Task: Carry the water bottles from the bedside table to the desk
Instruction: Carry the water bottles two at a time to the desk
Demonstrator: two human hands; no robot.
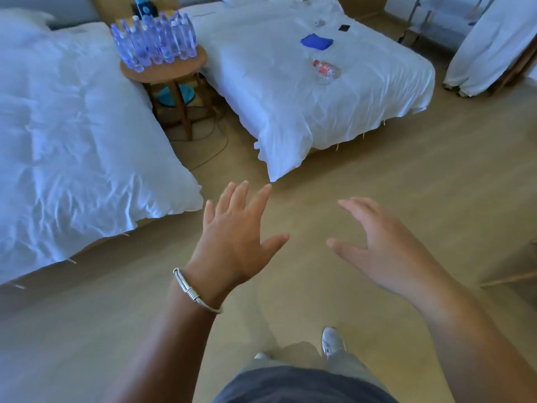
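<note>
Left hand (236, 242) is out front w/ fingers spread, holding nothing; right hand (380, 242) beside it likewise, fingers loose — prob. readied for a grab. The water bottles (154, 39) stand clustered on the bedside table (168, 71), far left between two beds (72, 135) — well apart from both hands.

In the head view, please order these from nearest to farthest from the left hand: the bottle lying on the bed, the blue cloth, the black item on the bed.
From the left hand:
1. Bottle lying on the bed, red label, mid-bed on the right bed.
2. Blue cloth, just beyond the bottle.
3. Black item, farthest up the bed, right of the cloth.
</note>
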